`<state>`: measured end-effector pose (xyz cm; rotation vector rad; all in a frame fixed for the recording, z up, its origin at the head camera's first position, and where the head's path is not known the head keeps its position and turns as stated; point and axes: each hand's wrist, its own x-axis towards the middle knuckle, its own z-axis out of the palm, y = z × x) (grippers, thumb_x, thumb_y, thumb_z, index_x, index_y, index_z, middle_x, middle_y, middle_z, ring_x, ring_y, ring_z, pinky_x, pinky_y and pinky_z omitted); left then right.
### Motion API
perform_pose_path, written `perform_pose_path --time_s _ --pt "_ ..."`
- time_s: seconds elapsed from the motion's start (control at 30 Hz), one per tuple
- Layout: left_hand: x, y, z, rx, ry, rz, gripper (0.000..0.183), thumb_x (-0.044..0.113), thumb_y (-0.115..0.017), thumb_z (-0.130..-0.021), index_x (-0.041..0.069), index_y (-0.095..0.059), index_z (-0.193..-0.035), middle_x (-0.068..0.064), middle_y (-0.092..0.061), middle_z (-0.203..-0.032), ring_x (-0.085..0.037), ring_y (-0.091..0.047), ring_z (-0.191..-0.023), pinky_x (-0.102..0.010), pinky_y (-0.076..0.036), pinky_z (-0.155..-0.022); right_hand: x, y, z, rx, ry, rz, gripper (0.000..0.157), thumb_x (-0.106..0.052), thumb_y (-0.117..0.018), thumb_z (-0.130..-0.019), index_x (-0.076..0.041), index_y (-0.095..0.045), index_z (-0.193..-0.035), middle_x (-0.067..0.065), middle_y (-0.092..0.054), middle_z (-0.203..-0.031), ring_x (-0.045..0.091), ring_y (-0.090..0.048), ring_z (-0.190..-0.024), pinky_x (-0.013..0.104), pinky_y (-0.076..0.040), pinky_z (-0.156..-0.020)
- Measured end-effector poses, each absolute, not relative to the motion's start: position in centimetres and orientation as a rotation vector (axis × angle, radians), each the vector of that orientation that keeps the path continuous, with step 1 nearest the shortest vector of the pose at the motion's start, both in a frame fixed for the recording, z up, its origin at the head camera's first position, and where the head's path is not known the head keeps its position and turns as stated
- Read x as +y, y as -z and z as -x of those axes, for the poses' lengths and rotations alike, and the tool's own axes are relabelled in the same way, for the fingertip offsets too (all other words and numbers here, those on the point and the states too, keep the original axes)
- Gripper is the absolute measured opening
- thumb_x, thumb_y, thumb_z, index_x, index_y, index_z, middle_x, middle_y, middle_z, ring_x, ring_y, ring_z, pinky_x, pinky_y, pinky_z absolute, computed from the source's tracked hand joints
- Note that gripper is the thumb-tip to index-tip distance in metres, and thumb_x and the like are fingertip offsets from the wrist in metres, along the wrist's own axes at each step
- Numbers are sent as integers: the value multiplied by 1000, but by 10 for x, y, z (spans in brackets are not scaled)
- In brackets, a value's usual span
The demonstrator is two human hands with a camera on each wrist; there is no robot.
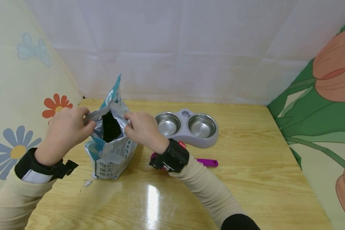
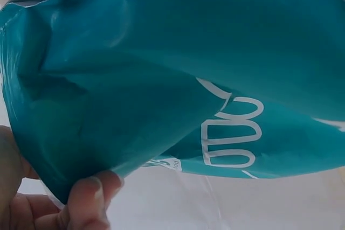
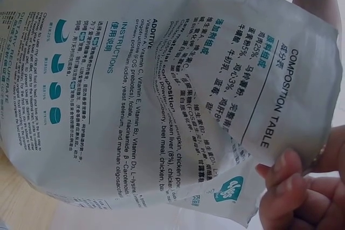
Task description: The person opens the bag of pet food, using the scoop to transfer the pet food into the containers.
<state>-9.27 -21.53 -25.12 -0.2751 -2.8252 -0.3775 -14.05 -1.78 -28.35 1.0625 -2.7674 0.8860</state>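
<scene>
A teal and silver-white cat food bag (image 1: 112,159) stands upright on the left of the table, its mouth spread wide and dark inside. My left hand (image 1: 66,132) pinches the left edge of the mouth, and my right hand (image 1: 145,129) pinches the right edge. Smooth teal film of the bag (image 2: 161,68) fills the left wrist view, its top edge held between thumb and fingers (image 2: 89,197). In the right wrist view the printed panel with the words COMPOSITION TABLE (image 3: 272,100) folds over near the fingertips (image 3: 288,165).
Right of the bag sits a lilac double pet feeder (image 1: 187,137) with two steel bowls. A purple handle (image 1: 208,163) sticks out from under my right forearm, the rest mostly hidden. A small torn scrap (image 1: 87,183) lies on the wooden table (image 1: 247,179) by the bag's base.
</scene>
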Motion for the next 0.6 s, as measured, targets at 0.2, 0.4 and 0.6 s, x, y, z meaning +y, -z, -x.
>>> perform_pose_path --time_s 0.2,0.4,0.6 --pt "-216 252 93 -2823 388 272 10 6 -52 -78 -3 -53 -74 -2 -32 -47 -17 -27 -37 -28 -21 -35 -15 285 141 -2733 -900 -1071 17 -5 -54 -81 -6 -65 -94 -2 -49 -56 6 -41 -42 17 -28 -37" --pt "-217 254 92 -2798 403 283 10 5 -51 -77 -3 -53 -72 -1 -32 -46 -16 -26 -36 -28 -21 -35 -13 287 140 -2732 -933 -1058 19 -5 -55 -81 -6 -65 -96 -2 -50 -57 6 -42 -42 18 -29 -37" --pt "-215 253 91 -2798 422 314 9 5 -49 -77 -2 -53 -72 -1 -33 -45 -15 -27 -35 -27 -22 -35 -13 287 140 -2735 -949 -1055 20 -5 -55 -81 -5 -65 -99 -2 -50 -56 6 -41 -41 18 -28 -37"
